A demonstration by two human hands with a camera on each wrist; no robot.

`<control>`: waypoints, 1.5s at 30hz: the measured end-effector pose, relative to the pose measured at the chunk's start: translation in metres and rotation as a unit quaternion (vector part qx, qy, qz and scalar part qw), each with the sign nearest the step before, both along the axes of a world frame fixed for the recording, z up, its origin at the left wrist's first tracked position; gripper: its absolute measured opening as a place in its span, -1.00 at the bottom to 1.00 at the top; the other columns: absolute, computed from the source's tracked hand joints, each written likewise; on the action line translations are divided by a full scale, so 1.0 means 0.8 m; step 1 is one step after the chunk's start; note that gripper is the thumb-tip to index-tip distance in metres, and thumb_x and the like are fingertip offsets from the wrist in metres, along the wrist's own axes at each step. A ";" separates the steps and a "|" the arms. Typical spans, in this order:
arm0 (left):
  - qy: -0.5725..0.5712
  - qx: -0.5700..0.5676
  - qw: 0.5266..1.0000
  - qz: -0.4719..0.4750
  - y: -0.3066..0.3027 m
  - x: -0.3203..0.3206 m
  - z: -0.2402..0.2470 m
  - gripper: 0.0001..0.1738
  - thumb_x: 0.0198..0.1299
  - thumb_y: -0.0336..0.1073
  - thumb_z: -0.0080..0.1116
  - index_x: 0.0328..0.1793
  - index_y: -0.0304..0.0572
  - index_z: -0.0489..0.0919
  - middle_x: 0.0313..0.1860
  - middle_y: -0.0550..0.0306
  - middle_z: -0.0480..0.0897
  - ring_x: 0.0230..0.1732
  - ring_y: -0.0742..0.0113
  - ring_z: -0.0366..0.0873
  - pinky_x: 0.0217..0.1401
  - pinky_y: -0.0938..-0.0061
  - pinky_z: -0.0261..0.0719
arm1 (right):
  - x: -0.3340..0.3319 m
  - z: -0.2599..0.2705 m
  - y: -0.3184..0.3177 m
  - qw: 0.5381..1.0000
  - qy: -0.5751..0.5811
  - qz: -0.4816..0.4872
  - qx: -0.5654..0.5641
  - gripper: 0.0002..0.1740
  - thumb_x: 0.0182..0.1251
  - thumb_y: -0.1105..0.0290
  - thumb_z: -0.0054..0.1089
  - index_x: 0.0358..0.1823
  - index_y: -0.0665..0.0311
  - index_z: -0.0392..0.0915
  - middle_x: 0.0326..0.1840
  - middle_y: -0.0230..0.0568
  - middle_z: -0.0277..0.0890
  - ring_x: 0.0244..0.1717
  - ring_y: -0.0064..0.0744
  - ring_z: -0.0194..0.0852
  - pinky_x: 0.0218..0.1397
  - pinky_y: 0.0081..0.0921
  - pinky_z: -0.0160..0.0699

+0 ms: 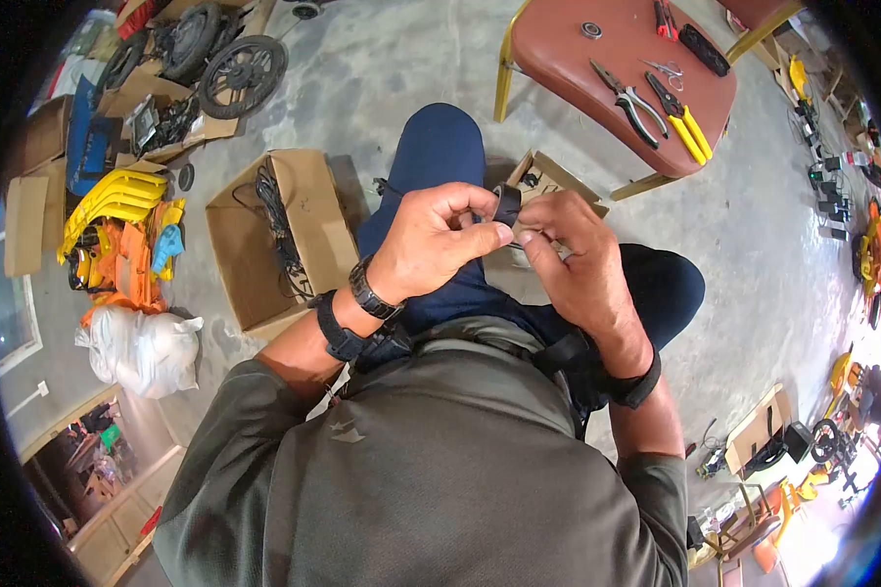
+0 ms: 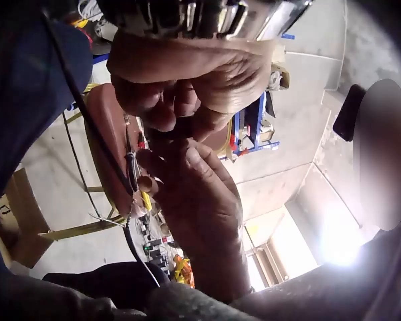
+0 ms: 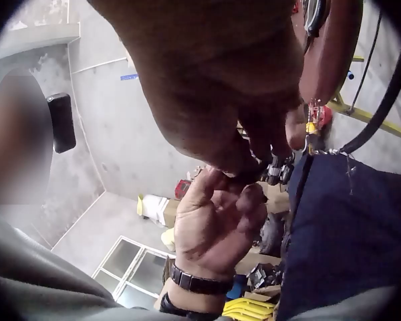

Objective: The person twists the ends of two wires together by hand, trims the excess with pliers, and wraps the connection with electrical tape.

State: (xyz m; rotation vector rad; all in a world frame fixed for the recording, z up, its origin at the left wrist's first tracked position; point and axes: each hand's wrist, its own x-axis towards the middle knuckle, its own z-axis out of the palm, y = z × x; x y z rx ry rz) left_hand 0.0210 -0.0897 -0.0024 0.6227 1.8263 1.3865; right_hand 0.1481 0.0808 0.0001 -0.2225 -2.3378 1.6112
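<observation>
Both hands meet over the person's lap. The left hand (image 1: 426, 240) grips a small black roll of tape (image 1: 507, 203) between thumb and fingers. Against the roll's right side, the right hand (image 1: 578, 254) pinches at the black tape with bent thumb and forefinger. In the wrist views the roll is mostly hidden behind the fingers. A black cable (image 3: 384, 110) with bare wire strands (image 3: 351, 167) at its end runs beside the hands in the right wrist view, over the dark trousers; it also crosses the left wrist view.
A brown padded chair (image 1: 558, 59) at front right bears pliers (image 1: 631, 103), yellow-handled cutters (image 1: 680, 117), scissors (image 1: 668, 70) and a bearing (image 1: 590, 30). An open box (image 1: 313, 205) of cables stands left, a smaller box (image 1: 568, 181) ahead. Wheels (image 1: 242, 76) and yellow parts (image 1: 117, 201) lie far left.
</observation>
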 end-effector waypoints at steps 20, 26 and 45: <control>0.158 0.033 0.978 -0.130 0.001 -0.005 0.015 -0.72 0.22 -0.39 0.43 -0.02 -0.40 0.65 -0.24 0.12 0.61 -0.25 0.41 0.54 -0.17 0.51 0.49 | -0.012 0.014 0.011 0.982 0.044 0.011 0.185 -0.88 0.11 0.48 0.37 -0.32 0.26 0.62 -0.32 -0.10 0.62 -0.27 0.00 0.67 -0.21 -0.15 0.68; 0.159 0.033 0.977 -0.135 0.003 -0.005 0.011 -0.73 0.18 -0.42 0.44 -0.04 -0.39 0.65 -0.27 0.10 0.61 -0.28 0.39 0.52 -0.18 0.50 0.49 | -0.011 0.013 0.011 0.980 0.040 0.011 0.194 -0.87 0.12 0.50 0.34 -0.29 0.26 0.61 -0.35 -0.07 0.61 -0.33 0.03 0.67 -0.26 -0.14 0.67; 0.039 0.028 0.994 -0.094 -0.001 -0.008 0.004 -0.74 0.26 -0.42 0.39 0.03 -0.40 0.70 -0.24 0.24 0.61 -0.23 0.55 0.46 -0.14 0.57 0.46 | -0.010 0.007 0.008 0.990 0.023 -0.006 0.138 -0.77 0.21 0.57 0.26 -0.09 0.30 0.62 -0.30 -0.05 0.63 -0.26 0.04 0.69 -0.21 -0.19 0.67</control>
